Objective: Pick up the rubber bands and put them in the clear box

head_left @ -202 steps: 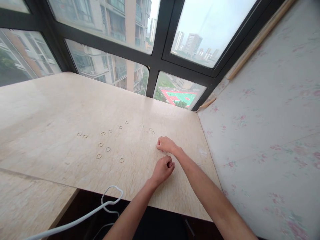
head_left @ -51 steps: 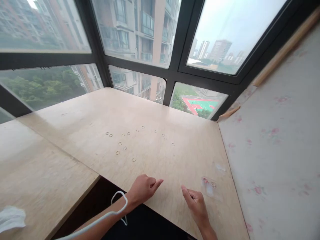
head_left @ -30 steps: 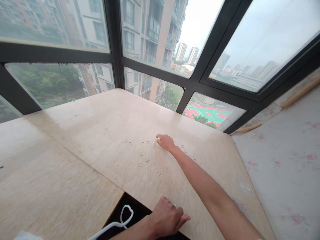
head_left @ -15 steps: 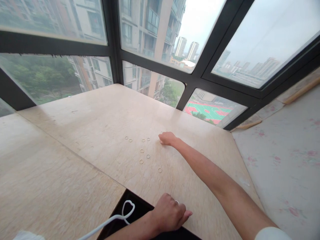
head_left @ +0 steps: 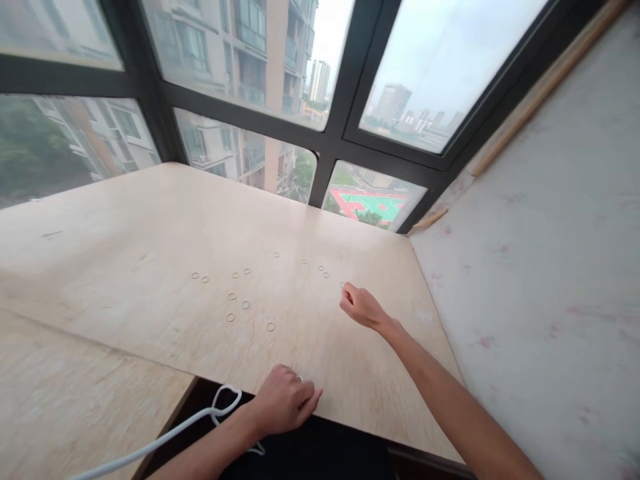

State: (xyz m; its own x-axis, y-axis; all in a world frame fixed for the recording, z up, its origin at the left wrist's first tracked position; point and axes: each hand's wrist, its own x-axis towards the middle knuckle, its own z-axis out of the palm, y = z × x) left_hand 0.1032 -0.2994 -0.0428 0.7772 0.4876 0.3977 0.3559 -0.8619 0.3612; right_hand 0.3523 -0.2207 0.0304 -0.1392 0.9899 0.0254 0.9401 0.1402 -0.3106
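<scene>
Several thin metal-coloured rings point(head_left: 246, 305) lie scattered over the pale stone counter point(head_left: 150, 240). My right hand point(head_left: 363, 305) is at the right side of the counter with its fingers curled closed. Just past its fingertips a small ring point(head_left: 343, 285) is partly visible. What the right fingers hold, if anything, is hidden. At the counter's front edge rests my left hand point(head_left: 289, 398), back upward, fingers curled under and thumb to the right. A ring-like band point(head_left: 299, 378) shows on one of its fingers. Its palm is out of sight.
A white cable point(head_left: 170, 437) loops beside my left wrist, over the dark gap below the counter edge. Dark window frames point(head_left: 240, 123) border the counter at the back. A patterned wall point(head_left: 525, 267) rises on the right. A seam point(head_left: 90, 341) crosses the counter at left.
My view has turned right, so the scene sits further left. My right hand has moved right and nearer, and more rings show where it was. The left hand stays at the edge.
</scene>
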